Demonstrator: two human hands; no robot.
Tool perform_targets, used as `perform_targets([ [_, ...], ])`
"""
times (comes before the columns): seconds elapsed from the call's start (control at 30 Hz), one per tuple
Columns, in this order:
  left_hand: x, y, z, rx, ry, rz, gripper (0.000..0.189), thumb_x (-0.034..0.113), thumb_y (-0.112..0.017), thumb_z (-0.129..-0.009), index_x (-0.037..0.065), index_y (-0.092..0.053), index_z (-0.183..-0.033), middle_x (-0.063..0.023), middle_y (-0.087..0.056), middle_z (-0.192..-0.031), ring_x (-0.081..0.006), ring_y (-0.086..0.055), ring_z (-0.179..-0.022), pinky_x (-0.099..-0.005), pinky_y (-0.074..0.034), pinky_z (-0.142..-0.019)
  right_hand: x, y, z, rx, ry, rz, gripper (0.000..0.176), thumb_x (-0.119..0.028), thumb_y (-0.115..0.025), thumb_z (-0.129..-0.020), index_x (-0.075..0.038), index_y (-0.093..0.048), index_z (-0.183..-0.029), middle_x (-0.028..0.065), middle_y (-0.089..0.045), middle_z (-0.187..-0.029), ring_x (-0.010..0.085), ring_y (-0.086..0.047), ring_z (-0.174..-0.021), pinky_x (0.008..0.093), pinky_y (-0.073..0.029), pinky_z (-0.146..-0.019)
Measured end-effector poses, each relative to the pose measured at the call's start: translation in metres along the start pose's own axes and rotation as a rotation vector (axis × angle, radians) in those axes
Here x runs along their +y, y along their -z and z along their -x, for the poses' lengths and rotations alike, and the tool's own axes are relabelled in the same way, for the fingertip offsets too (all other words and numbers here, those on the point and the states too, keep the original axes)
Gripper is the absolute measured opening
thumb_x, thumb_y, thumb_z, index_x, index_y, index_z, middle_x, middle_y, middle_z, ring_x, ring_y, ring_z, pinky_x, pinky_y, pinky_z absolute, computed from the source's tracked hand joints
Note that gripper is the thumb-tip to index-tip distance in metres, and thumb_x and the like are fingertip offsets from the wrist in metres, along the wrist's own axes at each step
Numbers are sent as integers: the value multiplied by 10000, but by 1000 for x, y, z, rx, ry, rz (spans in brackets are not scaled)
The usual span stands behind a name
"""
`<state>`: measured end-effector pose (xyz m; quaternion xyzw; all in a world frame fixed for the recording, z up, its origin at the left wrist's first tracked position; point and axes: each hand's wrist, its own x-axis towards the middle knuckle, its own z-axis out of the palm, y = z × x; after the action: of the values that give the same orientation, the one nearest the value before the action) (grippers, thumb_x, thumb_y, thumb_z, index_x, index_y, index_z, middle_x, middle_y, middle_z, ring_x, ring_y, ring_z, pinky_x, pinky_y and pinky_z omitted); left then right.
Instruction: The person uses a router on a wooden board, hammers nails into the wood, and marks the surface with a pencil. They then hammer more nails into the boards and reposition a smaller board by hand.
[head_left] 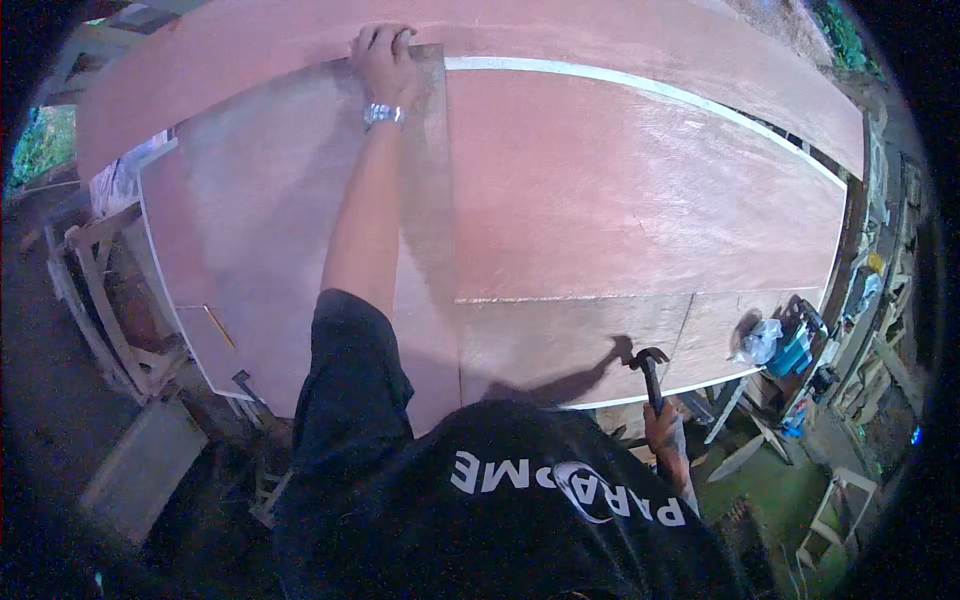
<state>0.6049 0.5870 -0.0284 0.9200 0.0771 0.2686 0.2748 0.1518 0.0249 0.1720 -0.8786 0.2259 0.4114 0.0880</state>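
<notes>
We count two hands: one left hand (388,72) with one wristwatch (384,114), and one right hand (661,428) with one hammer (652,378). Right of the right hand, one plastic bag (762,341); left of the left hand, one thin stick (218,326).

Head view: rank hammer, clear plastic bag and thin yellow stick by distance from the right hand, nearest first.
From the right hand:
1. Hammer: in its grip.
2. Clear plastic bag: right end of the panels.
3. Thin yellow stick: far left side.
</notes>
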Motion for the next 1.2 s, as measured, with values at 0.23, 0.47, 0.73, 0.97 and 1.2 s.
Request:
perform_targets([
  [0.23, 21, 25, 35, 12, 161, 337, 138, 53, -677, -826, 80, -750, -941, -123, -731, -893, -309, -667, -855, -404, -523, -766, -31, 25, 0, -63, 8, -142, 388, -354, -663, -912, 31, -619, -915, 256, -645, -792, 413, -647, -712, 512, -489, -672],
  [0.47, 9, 17, 35, 48, 94, 229, 111, 64, -720, -790, 99, -753, -890, -86, -735, -920, -300, -654, -933, -416, -515, -853, -221, 96, -46, -151, 182, -412, 287, -303, -613, -1007, -24, -572, -951, 32, -541, -610, 153, -552, -566, 358, -450, -524],
  [0.73, -11, 1, 45, 40, 162, 208, 104, 67, -705, -781, 118, -750, -859, -65, -728, -926, -290, -628, -983, -414, -511, -879, -433, 129, -87, -1, 641, -558, 304, -334, -574, -1022, -31, -578, -1013, 66, -559, -655, 175, -588, -587, 375, -469, -527],
  [0.97, -2, 9, 41, 132, 28, 192, 135, 62, -671, -763, 84, -749, -870, -89, -733, -949, -312, -646, -954, -419, -516, -870, -497, 123, -92, 238, 950, -489, 292, -304, -591, -1012, -21, -574, -1084, 72, -543, -652, 124, -546, -563, 351, -439, -492],
  [1.2, 0, 12, 46, 80, 106, 194, 158, 64, -656, -758, 73, -757, -880, -107, -732, -970, -319, -656, -977, -409, -519, -902, -499, 73, -149, 347, 977, -317, 251, -240, -588, -1011, -6, -562, -1096, 230, -604, -692, 336, -678, -639, 458, -477, -575],
])
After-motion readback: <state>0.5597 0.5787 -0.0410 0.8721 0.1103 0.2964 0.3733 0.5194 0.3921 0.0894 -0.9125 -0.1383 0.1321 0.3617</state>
